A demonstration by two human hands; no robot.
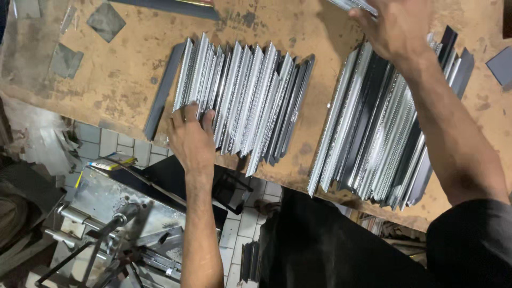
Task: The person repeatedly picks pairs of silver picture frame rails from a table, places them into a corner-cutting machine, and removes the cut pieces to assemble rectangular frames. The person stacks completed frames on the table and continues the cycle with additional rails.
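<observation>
Two rows of long shiny metal angle strips lie side by side on a worn brown workbench. My left hand rests on the near end of the left row, fingers curled on the strips. A single dark strip lies apart at that row's left. My right hand reaches over the far end of the right row and grips a few metal strips at the top edge of the view.
Flat grey metal squares lie on the bench's far left, another at the right edge. Below the bench edge stand a metal machine with levers and a black plate over a tiled floor.
</observation>
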